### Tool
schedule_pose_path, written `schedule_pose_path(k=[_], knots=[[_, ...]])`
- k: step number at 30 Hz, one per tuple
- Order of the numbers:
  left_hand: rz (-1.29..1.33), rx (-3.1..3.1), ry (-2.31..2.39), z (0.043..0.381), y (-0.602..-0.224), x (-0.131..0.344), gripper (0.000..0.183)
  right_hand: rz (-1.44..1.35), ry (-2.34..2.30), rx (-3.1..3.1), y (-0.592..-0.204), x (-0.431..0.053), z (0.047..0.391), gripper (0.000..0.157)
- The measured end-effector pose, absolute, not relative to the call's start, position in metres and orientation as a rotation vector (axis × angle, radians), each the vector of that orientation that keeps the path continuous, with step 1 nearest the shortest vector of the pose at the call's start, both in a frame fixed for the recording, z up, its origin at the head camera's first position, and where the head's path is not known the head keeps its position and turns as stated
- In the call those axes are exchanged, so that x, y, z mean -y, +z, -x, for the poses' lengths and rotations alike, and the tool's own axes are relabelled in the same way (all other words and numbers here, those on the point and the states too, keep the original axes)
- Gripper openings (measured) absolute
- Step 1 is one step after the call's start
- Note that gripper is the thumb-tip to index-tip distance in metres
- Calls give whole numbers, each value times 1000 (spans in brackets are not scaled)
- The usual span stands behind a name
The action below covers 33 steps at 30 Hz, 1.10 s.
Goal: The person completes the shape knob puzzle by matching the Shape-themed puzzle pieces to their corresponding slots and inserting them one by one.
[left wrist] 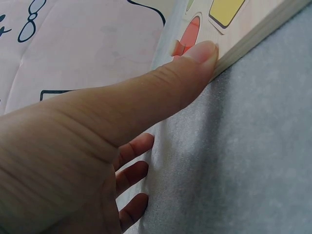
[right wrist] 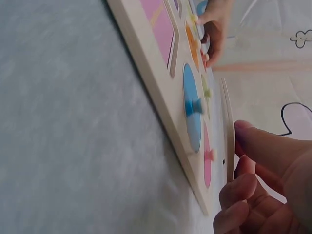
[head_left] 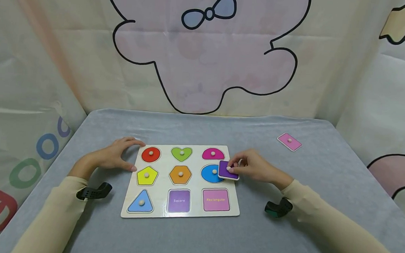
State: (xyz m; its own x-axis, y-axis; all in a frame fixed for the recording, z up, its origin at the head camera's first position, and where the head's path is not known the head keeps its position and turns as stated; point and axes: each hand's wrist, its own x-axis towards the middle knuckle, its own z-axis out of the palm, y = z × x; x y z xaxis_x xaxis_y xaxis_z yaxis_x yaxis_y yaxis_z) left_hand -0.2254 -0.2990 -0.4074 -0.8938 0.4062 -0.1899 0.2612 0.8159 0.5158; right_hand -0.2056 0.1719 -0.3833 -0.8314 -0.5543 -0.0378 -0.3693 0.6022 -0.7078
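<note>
A wooden shape-puzzle board [head_left: 162, 215] lies on the cloth-covered table, with two bare recesses marked Square [head_left: 178, 206] and Rectangular [head_left: 215, 206]. My right hand [head_left: 255, 166] pinches the knob of a purple square puzzle piece [head_left: 233, 175], held above the board's right edge and partly covering the blue oval [head_left: 209, 176]. In the right wrist view this piece [right wrist: 228, 131] appears edge-on, clear of the board. At the board's left side, my left hand [head_left: 114, 154] has its fingertips by the upper corner. Its thumb [left wrist: 170, 87] touches the board's edge in the left wrist view.
A pink rectangular piece [head_left: 293, 144] lies at the table's back right. Other knobbed shapes sit in the board, among them a red circle [head_left: 147, 158], an orange hexagon [head_left: 176, 178] and a blue triangle [head_left: 142, 196]. A printed curtain [head_left: 199, 64] stands behind the table.
</note>
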Motion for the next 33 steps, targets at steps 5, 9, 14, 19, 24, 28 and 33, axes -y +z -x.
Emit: schedule_pose_path(k=[5,9,14,19,24,28,33], knots=[[-521,-2709,705,225,-405,298,84,792,-1063,-2543,-380,-159,202,7],[-524,-2705,708,225,-404,298,83,825,-1074,-2518,-381,-148,200,6],[-522,-2702,712,225,-405,298,83,850,-1074,-2483,-382,-135,197,7],[-515,-2700,707,224,-404,297,84,910,-1061,-2453,-386,-122,193,5],[-509,-2698,704,224,-403,296,84,914,-1051,-2417,-384,-110,186,6],[-512,-2699,698,224,-403,296,84,923,-1054,-2369,-384,-102,183,4],[-518,-2697,703,223,-403,297,84,978,-1065,-2323,-386,-91,180,6]])
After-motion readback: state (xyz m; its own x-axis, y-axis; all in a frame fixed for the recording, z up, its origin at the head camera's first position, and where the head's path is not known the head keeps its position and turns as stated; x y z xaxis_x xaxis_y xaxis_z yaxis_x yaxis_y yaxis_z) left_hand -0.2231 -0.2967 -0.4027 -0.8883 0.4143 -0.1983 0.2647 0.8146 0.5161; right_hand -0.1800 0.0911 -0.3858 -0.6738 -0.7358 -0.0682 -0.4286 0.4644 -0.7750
